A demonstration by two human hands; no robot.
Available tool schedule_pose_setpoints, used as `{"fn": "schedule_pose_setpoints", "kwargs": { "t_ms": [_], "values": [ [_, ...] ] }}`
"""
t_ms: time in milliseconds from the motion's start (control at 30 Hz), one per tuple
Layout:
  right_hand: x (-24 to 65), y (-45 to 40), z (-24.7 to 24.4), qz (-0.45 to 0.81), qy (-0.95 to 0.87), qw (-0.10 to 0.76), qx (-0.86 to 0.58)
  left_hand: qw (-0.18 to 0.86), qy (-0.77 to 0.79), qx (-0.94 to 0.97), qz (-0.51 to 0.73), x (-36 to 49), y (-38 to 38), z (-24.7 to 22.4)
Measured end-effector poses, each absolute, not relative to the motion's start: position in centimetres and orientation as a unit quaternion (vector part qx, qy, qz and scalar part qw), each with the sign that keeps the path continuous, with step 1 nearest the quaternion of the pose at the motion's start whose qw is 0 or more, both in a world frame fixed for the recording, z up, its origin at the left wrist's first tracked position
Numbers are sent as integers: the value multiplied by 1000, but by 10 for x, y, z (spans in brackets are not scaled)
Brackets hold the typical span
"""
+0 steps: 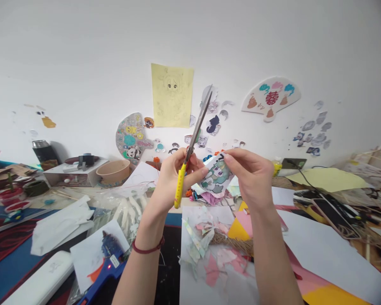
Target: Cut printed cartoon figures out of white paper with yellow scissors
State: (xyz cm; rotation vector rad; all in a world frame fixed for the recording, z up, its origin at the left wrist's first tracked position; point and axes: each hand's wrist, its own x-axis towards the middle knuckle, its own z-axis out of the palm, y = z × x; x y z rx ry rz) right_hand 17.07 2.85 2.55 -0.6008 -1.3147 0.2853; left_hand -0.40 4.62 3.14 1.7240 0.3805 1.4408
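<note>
Scissors with yellow handles (pixel 180 186) hang from my left hand (pixel 173 176), their blades pointing up toward the wall. The fingers of that hand are curled, and its thumb touches the left edge of a small cartoon cutout (pixel 217 176). My right hand (pixel 252 171) pinches the cutout's upper right edge between thumb and fingers. The printed figure has green hair and faces me. Below the hands, paper scraps (pixel 212 271) in pink and pale green lie on a white sheet (pixel 190 292).
A blue glue gun (pixel 109 264) with a lit red light lies at the lower left, beside a white case (pixel 42 281). A brown bowl (pixel 113 171) and a black flask (pixel 44 151) stand near the wall. At right are a phone (pixel 335 214) and white paper (pixel 327 250).
</note>
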Motion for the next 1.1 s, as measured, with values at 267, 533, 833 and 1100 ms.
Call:
{"fn": "schedule_pose_setpoints", "kwargs": {
  "t_ms": [267,533,833,1100],
  "values": [
    [167,24,26,131,-600,736,-284,394,165,708,563,-7,46,31],
    [166,25,25,116,-613,731,-277,370,176,717,564,-5,50,28],
    [166,32,22,142,-595,739,-283,366,168,712,574,-7,47,31],
    [162,24,24,60,-558,782,-269,173,277,764,557,-14,44,32]
  ]
}}
